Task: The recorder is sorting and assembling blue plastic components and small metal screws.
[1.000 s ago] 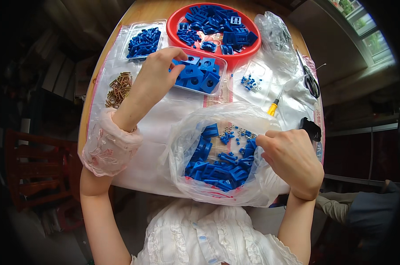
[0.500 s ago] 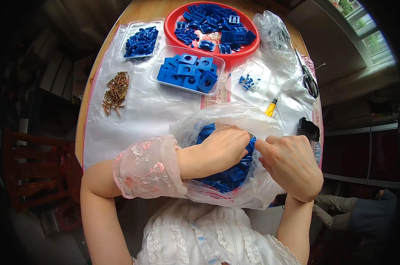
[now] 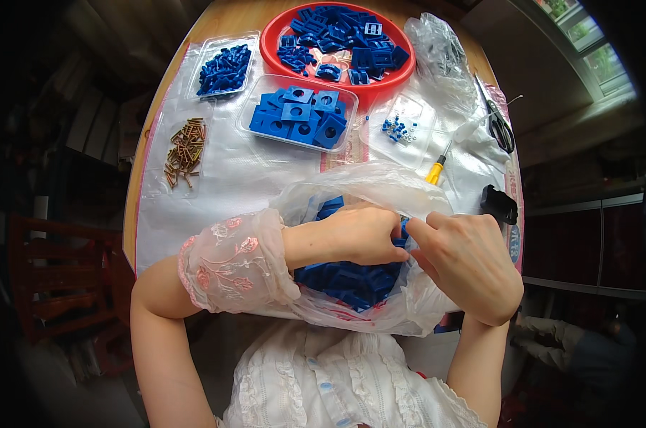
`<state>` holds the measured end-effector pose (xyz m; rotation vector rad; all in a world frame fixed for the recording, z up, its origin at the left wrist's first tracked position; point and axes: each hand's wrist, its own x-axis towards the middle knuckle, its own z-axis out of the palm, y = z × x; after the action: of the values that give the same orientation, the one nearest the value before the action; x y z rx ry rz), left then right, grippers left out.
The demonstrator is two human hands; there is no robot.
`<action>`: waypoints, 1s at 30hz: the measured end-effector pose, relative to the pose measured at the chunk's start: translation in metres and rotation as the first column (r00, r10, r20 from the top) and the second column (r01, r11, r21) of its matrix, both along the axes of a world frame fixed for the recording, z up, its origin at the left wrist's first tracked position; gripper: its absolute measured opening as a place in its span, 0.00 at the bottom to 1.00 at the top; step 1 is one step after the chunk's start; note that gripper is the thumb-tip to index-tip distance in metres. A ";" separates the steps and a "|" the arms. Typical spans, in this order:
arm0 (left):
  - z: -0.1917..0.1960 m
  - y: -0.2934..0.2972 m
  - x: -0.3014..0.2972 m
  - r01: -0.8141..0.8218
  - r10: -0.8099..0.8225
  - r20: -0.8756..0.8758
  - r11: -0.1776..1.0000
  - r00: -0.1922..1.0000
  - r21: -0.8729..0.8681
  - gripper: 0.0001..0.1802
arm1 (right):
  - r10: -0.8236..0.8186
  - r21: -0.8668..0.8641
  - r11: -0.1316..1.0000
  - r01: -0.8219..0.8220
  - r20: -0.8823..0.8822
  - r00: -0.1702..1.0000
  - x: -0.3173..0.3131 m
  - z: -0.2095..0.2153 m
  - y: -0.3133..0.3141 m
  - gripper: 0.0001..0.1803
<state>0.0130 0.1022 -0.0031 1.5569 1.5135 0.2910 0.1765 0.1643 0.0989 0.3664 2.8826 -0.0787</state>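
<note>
A white plastic bag [image 3: 323, 187] lies wide-mouthed in front of me, with a heap of blue plastic parts [image 3: 351, 284] inside. Over its mouth, my left hand [image 3: 365, 232] and my right hand [image 3: 462, 257] meet, fingers curled in. Between their fingertips a small blue plastic piece [image 3: 404, 230] shows, gripped from both sides. Most of that piece is hidden behind the fingers, so its full shape cannot be made out. A pink embroidered sleeve cover [image 3: 230, 260] sits on my left forearm.
Beyond the bag stand a red basin [image 3: 268, 53] of blue parts, a tub of blue square plates [image 3: 296, 112] and a tray of small blue pieces [image 3: 225, 69]. Brass-coloured screws [image 3: 186, 152] lie left. Right are a yellow-handled screwdriver [image 3: 435, 171], scissors [image 3: 501, 128] and tiny blue-white pieces [image 3: 398, 130].
My left hand has shifted slightly, its fingers now lower and more curled beside the right hand. The bag's blue heap shows more below my left wrist. The view has moved a little.
</note>
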 end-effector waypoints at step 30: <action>-0.023 -0.001 0.006 -0.091 0.120 0.264 0.989 0.957 -0.118 0.18 | 0.005 -0.018 1.000 -0.005 -0.019 1.000 -0.004 -0.004 -0.004 0.09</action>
<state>0.0191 0.1013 -0.0264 1.2978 1.3756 0.4595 0.1722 0.1600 0.0945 0.3574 2.8989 -0.1084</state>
